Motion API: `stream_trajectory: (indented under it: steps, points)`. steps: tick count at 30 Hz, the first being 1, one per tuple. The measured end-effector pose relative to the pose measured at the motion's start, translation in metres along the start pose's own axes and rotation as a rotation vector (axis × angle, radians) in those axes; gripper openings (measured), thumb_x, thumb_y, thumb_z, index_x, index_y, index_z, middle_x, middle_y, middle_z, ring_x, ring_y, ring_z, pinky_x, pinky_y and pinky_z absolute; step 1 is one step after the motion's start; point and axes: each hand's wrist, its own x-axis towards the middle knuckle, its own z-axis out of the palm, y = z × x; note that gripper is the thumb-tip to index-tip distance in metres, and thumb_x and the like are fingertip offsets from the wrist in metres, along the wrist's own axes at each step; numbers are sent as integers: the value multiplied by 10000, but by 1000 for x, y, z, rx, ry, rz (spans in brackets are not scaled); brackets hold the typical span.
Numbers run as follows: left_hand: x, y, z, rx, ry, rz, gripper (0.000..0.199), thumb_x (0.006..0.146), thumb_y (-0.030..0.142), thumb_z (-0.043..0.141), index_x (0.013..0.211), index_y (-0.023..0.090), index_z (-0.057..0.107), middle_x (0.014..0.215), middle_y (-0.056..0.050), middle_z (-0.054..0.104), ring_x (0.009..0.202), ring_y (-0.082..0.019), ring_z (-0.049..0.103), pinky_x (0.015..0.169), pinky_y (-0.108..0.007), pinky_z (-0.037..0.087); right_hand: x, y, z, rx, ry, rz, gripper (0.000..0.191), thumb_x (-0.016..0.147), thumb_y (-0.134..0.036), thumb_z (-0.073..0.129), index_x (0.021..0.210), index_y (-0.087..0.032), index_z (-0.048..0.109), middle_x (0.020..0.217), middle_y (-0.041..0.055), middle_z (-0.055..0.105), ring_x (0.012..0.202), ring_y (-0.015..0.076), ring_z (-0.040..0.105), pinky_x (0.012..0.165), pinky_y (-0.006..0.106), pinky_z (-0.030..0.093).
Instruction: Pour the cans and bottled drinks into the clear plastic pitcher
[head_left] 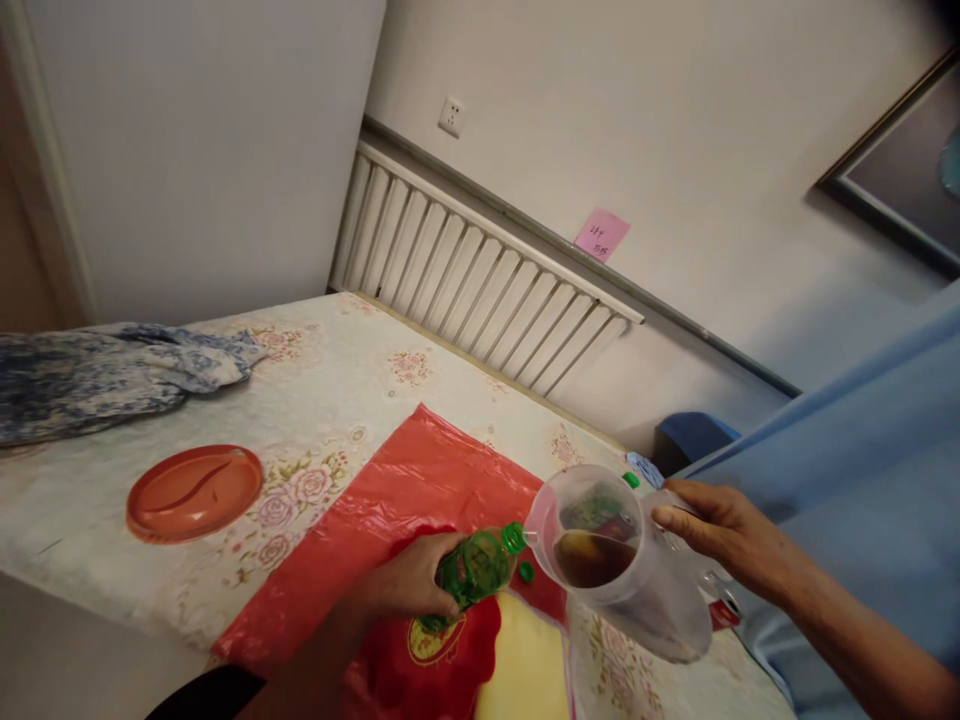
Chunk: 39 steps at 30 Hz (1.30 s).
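My left hand [416, 580] is wrapped round a green plastic bottle [484, 565], tilted with its uncapped mouth toward the right. My right hand [720, 530] grips the handle of a translucent plastic pitcher [667, 610], which is tipped so that its spout meets or nearly meets the bottle's mouth. Brown liquid [596, 558] lies inside the pitcher near the rim. Whether liquid is flowing between the two I cannot tell. A green bottle cap [526, 571] lies below the spout. Under my left hand is a red cloth [480, 650] with a yellow emblem, beside a yellow cloth [525, 660].
A red plastic sheet [405, 480] covers part of the flowered tablecloth [360, 350]. An orange-red plate [195, 492] and a bunched blue-and-white cloth [127, 375] are at left. Behind the pitcher show another green cap [631, 480] and a can [724, 600]. A radiator [480, 270] stands beyond.
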Motion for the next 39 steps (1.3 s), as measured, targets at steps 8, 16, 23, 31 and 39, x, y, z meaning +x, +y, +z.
stream_trajectory:
  steps: [8, 16, 23, 31, 39]
  points:
    - [2, -6, 0, -8, 4, -13, 608, 521, 113, 733, 1120, 197, 678, 992, -12, 718, 865, -215, 633, 673, -245, 467, 2, -1, -3, -40, -3, -29, 528, 834, -700, 566, 674, -199, 616, 622, -14, 511, 601, 150, 472, 537, 264, 379]
    - [1, -3, 1, -37, -19, 3, 630, 525, 124, 707, 1148, 216, 680, 1004, 5, 725, 868, -214, 636, 687, -250, 472, 3, -11, -5, -29, -50, -37, 518, 848, -687, 560, 701, -201, 662, 649, -2, 570, 614, 161, 522, 539, 267, 402]
    - [1, -4, 1, -22, -19, 2, 673, 518, 107, 707, 1182, 204, 665, 1004, -7, 715, 866, -212, 624, 667, -243, 462, 5, -15, -7, -65, -56, -44, 528, 848, -689, 556, 685, -195, 643, 614, -11, 540, 586, 146, 486, 517, 262, 375]
    - [2, -6, 0, -18, -26, 29, 647, 523, 92, 692, 1159, 214, 676, 1015, -1, 719, 859, -205, 626, 674, -242, 455, 6, -20, -9, -69, -25, -61, 520, 817, -696, 593, 648, -207, 643, 595, -9, 545, 569, 147, 481, 505, 260, 393]
    - [0, -2, 0, 11, -20, 10, 631, 534, 110, 661, 1154, 227, 679, 1050, -4, 726, 920, -230, 647, 706, -250, 468, 8, -19, -10, -112, -56, -78, 494, 864, -665, 560, 728, -205, 677, 651, 0, 583, 609, 159, 517, 543, 271, 414]
